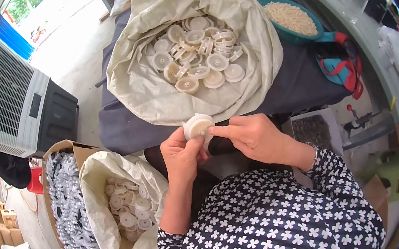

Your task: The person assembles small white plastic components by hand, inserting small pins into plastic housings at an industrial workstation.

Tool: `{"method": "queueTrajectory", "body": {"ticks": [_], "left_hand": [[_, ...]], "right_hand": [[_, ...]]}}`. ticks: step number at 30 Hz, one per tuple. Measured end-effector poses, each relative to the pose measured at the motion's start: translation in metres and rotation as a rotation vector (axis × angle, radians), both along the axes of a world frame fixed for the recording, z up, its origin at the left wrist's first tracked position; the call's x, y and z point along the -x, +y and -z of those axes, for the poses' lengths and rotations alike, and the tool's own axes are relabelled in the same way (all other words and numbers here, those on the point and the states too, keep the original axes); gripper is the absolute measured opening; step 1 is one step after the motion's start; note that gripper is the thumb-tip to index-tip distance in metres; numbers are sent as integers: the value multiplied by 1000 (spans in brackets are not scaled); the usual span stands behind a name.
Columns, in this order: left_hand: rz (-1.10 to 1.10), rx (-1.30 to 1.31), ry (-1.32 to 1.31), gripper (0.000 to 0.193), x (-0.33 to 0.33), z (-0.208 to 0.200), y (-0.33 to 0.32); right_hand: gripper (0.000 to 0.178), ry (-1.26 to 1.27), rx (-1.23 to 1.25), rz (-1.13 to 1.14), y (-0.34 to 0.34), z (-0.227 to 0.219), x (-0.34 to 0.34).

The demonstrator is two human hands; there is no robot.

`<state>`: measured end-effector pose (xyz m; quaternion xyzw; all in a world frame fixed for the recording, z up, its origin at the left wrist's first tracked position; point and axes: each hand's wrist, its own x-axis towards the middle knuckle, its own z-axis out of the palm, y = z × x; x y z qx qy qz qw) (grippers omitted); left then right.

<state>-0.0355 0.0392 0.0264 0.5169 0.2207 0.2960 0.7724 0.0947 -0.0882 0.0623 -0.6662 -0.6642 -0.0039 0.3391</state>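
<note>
Between my two hands is a round cream-white plastic wheel, tilted so that its flat face shows. My left hand grips it by the rim with thumb and fingers. The index finger of my right hand points onto its face near the centre, the other fingers curled in; whether they hold some small part I cannot make out. Just beyond my hands, a woven sack lies with its mouth rolled wide, holding many similar plastic wheels. To my lower left, a second woven sack contains more such wheels.
A teal basin of small pale pieces stands at the far right of the cloth-covered table, near a red and blue bag. On the left are a cardboard box of grey wrapped parts and a large air cooler.
</note>
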Motion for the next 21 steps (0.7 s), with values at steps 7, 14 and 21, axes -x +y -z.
{"method": "queueTrajectory", "body": {"ticks": [7,14,21], "left_hand": [[-31,-77,10,9,-2,-5,-1],[-21,-207,62,4,-3,-2,1],[-97,-708,159,13,3,13,9]], "right_hand": [[37,-20,1,4,2,-4,-2],[34,-208,103,-58,2,-16,-12],[29,-212,123,-143,14,-22,-11]]}}
